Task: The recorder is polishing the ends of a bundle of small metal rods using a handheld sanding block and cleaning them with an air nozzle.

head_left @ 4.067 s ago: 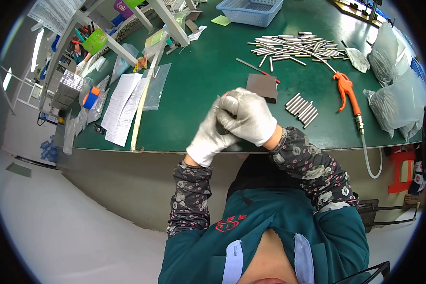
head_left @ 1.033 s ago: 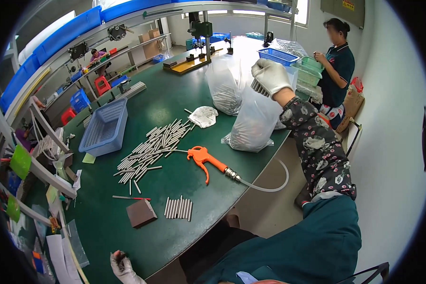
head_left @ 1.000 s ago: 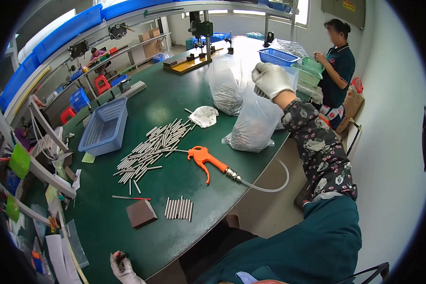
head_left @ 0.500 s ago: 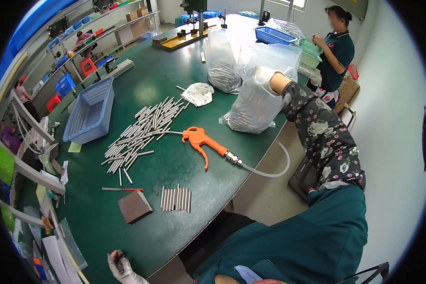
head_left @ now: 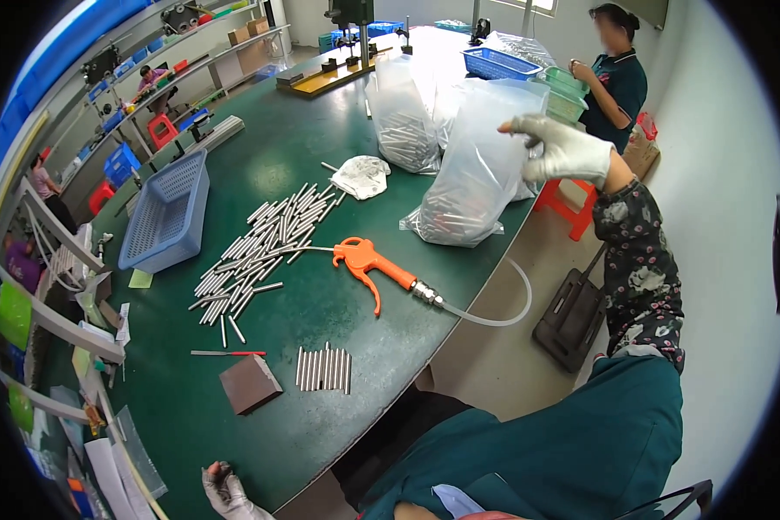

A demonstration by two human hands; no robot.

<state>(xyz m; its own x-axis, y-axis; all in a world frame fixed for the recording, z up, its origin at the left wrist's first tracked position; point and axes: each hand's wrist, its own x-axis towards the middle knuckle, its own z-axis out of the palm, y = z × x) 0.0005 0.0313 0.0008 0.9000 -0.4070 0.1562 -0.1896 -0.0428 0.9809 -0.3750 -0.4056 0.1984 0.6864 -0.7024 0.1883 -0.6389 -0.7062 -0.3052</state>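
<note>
My right hand (head_left: 570, 154), in a white glove with bare fingertips, is raised beside a clear plastic bag (head_left: 472, 186) of metal pins. Its fingers are stretched and apart, with nothing visible in them. Resting near the table's front edge, my left hand (head_left: 225, 492) wears a stained white glove; its fingers are loosely bent and hold nothing I can see. Ahead of it lie a brown block (head_left: 250, 384), a thin red-handled file (head_left: 228, 353) and a short row of metal pins (head_left: 323, 370). An orange air blow gun (head_left: 374, 264) lies between that row and a loose heap of pins (head_left: 264, 243).
A blue basket (head_left: 169, 217) stands on the green table's left. A crumpled white cloth (head_left: 361, 177) and another bag of pins (head_left: 403, 134) lie farther back. The gun's hose (head_left: 524, 299) loops past the table edge. A co-worker (head_left: 620, 82) stands far right by green baskets (head_left: 566, 95).
My right hand has come off the bag of pins and moved right, its fingers now spread. A red stool and black case show more fully below it. My left hand has barely moved.
</note>
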